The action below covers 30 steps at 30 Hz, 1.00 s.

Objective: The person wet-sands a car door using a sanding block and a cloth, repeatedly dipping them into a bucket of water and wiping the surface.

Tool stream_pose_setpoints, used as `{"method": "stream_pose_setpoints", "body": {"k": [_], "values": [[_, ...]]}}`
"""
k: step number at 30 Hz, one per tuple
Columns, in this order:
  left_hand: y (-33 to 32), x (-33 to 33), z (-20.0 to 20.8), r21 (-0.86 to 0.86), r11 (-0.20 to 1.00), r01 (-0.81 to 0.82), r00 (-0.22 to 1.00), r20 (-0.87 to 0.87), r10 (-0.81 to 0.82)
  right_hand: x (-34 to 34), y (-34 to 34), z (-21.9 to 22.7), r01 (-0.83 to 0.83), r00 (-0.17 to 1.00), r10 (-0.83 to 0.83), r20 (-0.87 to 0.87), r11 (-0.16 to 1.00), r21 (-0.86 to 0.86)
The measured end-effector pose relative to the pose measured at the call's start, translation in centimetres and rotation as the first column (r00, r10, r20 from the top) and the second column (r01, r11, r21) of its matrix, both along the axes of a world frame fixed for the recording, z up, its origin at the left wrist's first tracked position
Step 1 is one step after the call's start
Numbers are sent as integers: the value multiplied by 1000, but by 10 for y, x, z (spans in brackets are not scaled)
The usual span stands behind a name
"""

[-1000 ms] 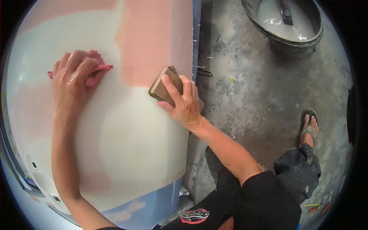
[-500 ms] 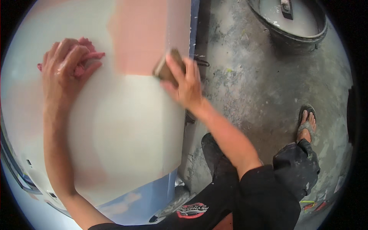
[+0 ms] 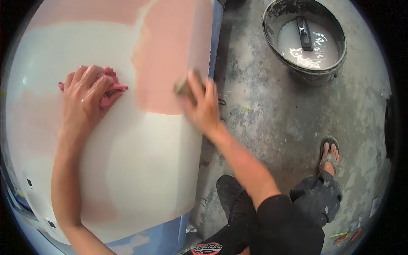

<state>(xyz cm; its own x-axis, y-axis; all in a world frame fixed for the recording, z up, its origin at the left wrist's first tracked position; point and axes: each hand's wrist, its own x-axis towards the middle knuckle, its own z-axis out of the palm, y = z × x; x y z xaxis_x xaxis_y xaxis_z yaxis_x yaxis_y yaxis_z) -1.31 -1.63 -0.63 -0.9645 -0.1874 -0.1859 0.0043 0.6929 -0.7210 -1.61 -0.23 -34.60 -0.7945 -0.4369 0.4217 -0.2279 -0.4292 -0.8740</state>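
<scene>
Head view: hands apart, I see the right hand gripping the block over the pink patch of the panel; blur hides its long axis. The left hand, clutching a red cloth, lies farther off, left of the block.

The head-worn fisheye looks steeply down from above the person, whose black sleeve enters at five o'clock. It takes in the pale panel toward nine and the bucket between one and two, near enough to frame the left hand and right hand; the curved rim probably distorts shapes around eight.
</scene>
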Motion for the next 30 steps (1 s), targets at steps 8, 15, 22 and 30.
{"method": "stream_pose_setpoints", "body": {"k": [8, 15, 22, 30], "values": [[-2, 4, 10, -25, 1000, -11, 1000, 14, 11, -19, -35, 15, -20, 995, 14, 102, 998, 55], [-3, -3, 6, -49, 999, -9, 1000, -1, 9, -42, -37, -2, -31, 993, 20, 119, 996, 90], [4, -3, 8, 32, 999, -12, 999, 32, 11, -25, -44, 1, -21, 986, 12, 165, 999, 50], [2, -13, 4, 8, 997, 76, 996, 37, -76, -66, -48, 9, 15, 997, -11, 79, 999, -51]]}}
